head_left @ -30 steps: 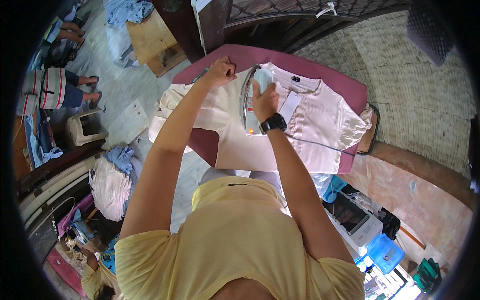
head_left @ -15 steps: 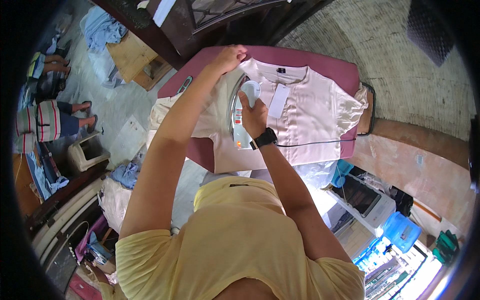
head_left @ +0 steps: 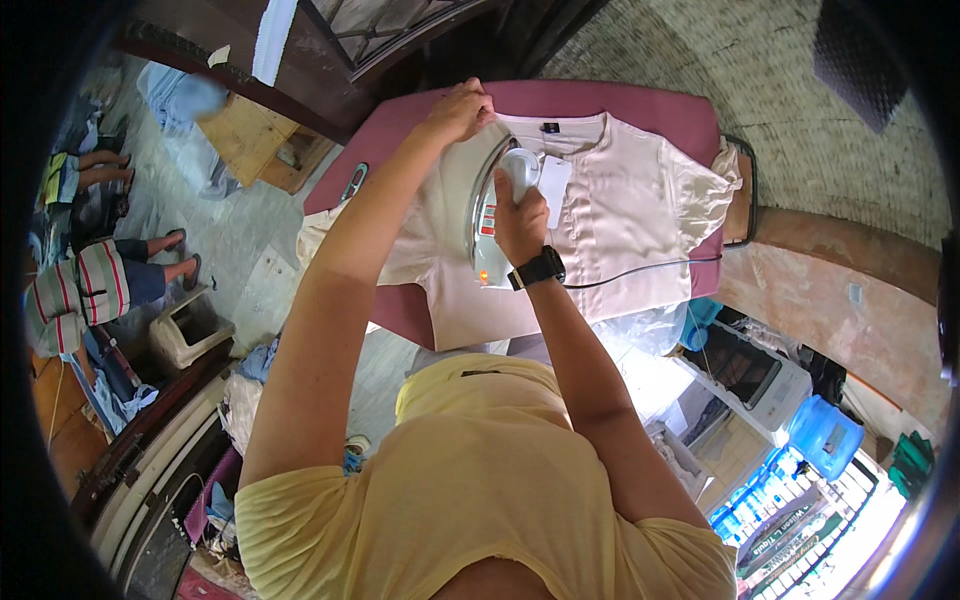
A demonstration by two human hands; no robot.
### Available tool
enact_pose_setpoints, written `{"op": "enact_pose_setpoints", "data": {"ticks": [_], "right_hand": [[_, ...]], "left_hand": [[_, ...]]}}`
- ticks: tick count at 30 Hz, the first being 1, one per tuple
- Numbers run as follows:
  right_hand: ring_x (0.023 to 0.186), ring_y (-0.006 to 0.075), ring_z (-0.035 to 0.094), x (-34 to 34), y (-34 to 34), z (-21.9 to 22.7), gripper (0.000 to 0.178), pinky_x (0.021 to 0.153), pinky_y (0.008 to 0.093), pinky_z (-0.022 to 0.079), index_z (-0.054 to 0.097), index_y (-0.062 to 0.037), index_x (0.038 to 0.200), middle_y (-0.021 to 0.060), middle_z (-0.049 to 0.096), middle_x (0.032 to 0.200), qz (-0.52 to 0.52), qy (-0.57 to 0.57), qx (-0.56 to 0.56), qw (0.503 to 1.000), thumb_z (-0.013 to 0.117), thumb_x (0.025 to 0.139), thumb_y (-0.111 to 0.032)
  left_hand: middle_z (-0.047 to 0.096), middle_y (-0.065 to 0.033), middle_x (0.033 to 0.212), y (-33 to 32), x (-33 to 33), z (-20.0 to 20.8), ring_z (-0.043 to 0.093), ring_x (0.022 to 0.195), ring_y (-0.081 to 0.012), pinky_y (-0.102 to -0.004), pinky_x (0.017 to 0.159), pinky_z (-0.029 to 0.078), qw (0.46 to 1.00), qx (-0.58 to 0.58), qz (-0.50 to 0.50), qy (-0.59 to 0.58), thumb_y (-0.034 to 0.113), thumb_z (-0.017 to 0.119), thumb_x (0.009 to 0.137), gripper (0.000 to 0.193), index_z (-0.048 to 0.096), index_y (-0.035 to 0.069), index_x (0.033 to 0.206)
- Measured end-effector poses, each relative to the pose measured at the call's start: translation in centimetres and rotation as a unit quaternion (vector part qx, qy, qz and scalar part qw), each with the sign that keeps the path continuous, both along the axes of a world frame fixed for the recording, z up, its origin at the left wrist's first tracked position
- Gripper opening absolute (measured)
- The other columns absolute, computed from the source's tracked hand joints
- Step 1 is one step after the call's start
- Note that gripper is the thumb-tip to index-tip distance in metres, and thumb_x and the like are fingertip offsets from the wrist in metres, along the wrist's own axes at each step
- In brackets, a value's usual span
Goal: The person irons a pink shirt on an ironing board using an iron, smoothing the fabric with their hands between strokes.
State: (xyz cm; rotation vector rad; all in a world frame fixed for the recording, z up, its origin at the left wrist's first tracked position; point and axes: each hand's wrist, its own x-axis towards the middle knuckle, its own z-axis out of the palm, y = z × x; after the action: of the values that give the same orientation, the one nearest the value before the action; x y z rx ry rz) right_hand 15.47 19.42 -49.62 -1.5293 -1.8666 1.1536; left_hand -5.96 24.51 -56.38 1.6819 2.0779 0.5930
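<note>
A cream short-sleeved blouse (head_left: 625, 235) with a shiny front panel lies spread on a maroon-covered ironing board (head_left: 570, 97). My right hand (head_left: 521, 222), with a black watch at the wrist, is wrapped round the handle of an iron (head_left: 484, 245). The iron rests on the blouse left of the neckline, its tip pointing away from me. My left hand (head_left: 466, 112) is closed at the blouse's far shoulder edge, fingers pinching the cloth. A white hang tag (head_left: 555, 188) lies against the iron's right side. The dark cord (head_left: 645, 270) runs right across the blouse.
Green-handled thread snips (head_left: 354, 181) lie on the board's left part. A wooden stool (head_left: 245, 140) with blue cloth stands far left. Another person in a striped top (head_left: 100, 285) is at the left. A black metal frame (head_left: 745, 190) edges the board's right end.
The iron in my right hand has slid a little to the right over the blouse, up to the hang tag. My left hand stays at the shoulder edge. The whole view has shifted slightly.
</note>
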Motion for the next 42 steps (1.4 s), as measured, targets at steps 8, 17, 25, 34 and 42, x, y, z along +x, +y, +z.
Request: {"op": "enact_pose_setpoints", "data": {"ticks": [8, 17, 25, 34, 42], "right_hand": [[0.061, 0.0466, 0.06, -0.9, 1.5, -0.4, 0.057, 0.056, 0.049, 0.048, 0.054, 0.0064, 0.066, 0.0298, 0.058, 0.065, 0.032, -0.002, -0.011, 0.999, 0.065, 0.088, -0.045], [0.054, 0.0357, 0.061, -1.5, 1.5, -1.4, 0.055, 0.052, 0.0441, 0.047, 0.057, 0.0079, 0.072, 0.0231, 0.059, 0.06, 0.071, 0.019, 0.043, 0.996, 0.063, 0.09, -0.044], [0.074, 0.049, 0.063, -2.9, 2.1, -0.9, 0.051, 0.063, 0.0515, 0.051, 0.058, 0.0059, 0.072, 0.0324, 0.062, 0.074, 0.043, 0.022, 0.021, 0.999, 0.065, 0.087, -0.043], [0.039, 0.0183, 0.055, -2.7, -0.2, -3.9, 0.056, 0.034, 0.035, 0.042, 0.05, 0.0021, 0.065, 0.0108, 0.053, 0.052, -0.046, 0.075, -0.053, 0.995, 0.065, 0.09, -0.046], [0.053, 0.023, 0.054, -2.9, -2.3, -1.4, 0.045, 0.051, 0.0383, 0.044, 0.056, 0.0061, 0.08, 0.0142, 0.057, 0.06, -0.157, 0.194, -0.161, 0.955, 0.061, 0.094, -0.036]], "left_hand": [[0.054, -0.0069, 0.101, -0.7, 0.6, -0.7, 0.058, 0.097, -0.0254, -0.0371, 0.083, 0.05, 0.994, 0.1, 0.034, -0.043, 0.013, 0.072, 0.081, 0.01, 0.062, 0.01, 0.085], [0.054, -0.0079, 0.099, -0.1, -0.8, -1.5, 0.058, 0.096, -0.0263, -0.0367, 0.083, 0.049, 0.989, 0.113, -0.003, -0.093, 0.002, 0.069, 0.077, 0.012, 0.064, 0.009, 0.084], [0.05, -0.0074, 0.085, -0.2, -0.8, 0.5, 0.054, 0.081, -0.0216, -0.0333, 0.071, 0.048, 0.987, 0.084, -0.007, -0.135, -0.006, 0.069, 0.076, 0.018, 0.059, 0.006, 0.085], [0.05, -0.0062, 0.089, 0.3, -1.0, 0.4, 0.056, 0.077, -0.0194, -0.0309, 0.068, 0.049, 0.987, 0.074, 0.016, -0.141, -0.003, 0.072, 0.075, 0.021, 0.056, 0.006, 0.086], [0.052, -0.0066, 0.089, 0.3, -1.0, -0.2, 0.059, 0.078, -0.0186, -0.0301, 0.07, 0.051, 0.988, 0.058, 0.027, -0.139, 0.0, 0.072, 0.076, 0.019, 0.058, 0.007, 0.086]]}}
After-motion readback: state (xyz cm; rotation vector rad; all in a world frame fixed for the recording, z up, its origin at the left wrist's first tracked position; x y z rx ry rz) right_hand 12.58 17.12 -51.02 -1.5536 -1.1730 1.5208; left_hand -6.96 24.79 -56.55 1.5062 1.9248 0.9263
